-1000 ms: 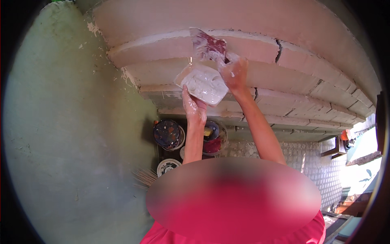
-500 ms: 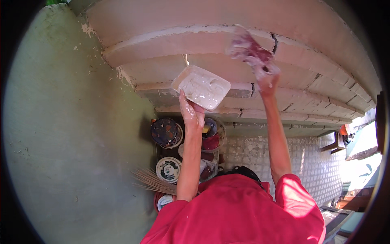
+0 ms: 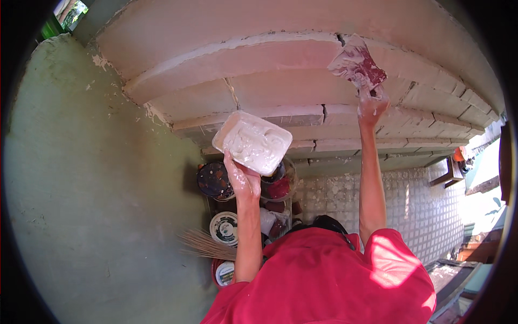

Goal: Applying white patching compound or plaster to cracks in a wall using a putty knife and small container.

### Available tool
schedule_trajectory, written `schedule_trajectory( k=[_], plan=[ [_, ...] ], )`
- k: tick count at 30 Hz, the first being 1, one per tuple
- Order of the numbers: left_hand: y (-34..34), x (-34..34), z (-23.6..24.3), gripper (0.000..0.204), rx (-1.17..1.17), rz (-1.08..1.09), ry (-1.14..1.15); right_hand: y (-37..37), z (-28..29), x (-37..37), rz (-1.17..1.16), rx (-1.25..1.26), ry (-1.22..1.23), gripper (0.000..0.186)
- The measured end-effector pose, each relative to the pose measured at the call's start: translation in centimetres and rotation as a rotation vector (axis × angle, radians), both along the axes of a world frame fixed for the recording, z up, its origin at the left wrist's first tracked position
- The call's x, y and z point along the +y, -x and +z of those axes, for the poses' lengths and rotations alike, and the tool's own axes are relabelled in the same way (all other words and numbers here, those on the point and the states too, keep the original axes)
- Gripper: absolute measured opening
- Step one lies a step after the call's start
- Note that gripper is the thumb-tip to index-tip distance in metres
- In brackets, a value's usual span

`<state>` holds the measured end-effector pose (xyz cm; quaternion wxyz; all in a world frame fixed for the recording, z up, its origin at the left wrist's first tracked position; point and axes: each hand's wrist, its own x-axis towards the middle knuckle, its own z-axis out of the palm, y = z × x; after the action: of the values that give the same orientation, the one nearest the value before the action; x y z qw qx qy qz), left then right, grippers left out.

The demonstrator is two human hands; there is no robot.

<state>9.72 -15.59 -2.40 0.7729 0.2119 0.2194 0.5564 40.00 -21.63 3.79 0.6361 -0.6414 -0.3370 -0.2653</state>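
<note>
Gripping the white tub (image 3: 226, 134), the left hand (image 3: 245, 182) has its fingers clamped around the lower side, pale paste (image 3: 253, 144) spread inside! Up and right of the tub, the right hand (image 3: 373, 108) has its fingers closed on a smeared red spreader (image 3: 371, 67), just beside a dark crack (image 3: 340, 39); whether it touches the ledge (image 3: 243, 69), I can't tell. Down and left of the tub, a speckled bucket (image 3: 212, 179).
</note>
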Motion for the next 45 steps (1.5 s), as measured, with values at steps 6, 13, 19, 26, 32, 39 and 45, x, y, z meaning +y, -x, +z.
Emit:
schedule_trajectory(
  k=[6, 13, 19, 26, 32, 39, 45],
  plan=[
    [-0.2, -1.4, -0.1, 0.054, 0.023, -0.021, 0.011, 4.2, -0.5, 4.8, 0.363, 0.053, 0.095, 0.014],
    [1.3, -3.1, 0.3, 0.056, 0.023, 0.003, 0.055, 2.7, -2.0, 3.5, 0.122, 0.275, 0.174, 0.017],
    [2.7, -4.1, 0.0, 0.057, 0.039, 0.002, 0.092, 3.9, -2.3, -2.1, 0.256, 0.129, 0.104, 0.019],
    [4.8, -5.1, -1.6, 0.058, 0.010, 0.040, 0.118, 10.0, -4.3, -2.9, 0.644, 0.688, 0.091, 0.023],
    [6.5, -5.6, -1.7, 0.060, 0.060, 0.107, 0.139, 12.1, -3.9, -3.6, 0.681, 0.924, 0.012, 0.023],
    [7.6, -5.5, -2.4, 0.060, 0.054, 0.110, 0.118, 9.7, -0.9, -2.4, 0.323, 0.279, -0.072, 0.015],
    [7.6, -5.7, -2.0, 0.061, 0.106, 0.102, 0.136, 10.1, 0.4, 2.2, -0.111, -0.051, -0.022, 0.013]
  ],
)
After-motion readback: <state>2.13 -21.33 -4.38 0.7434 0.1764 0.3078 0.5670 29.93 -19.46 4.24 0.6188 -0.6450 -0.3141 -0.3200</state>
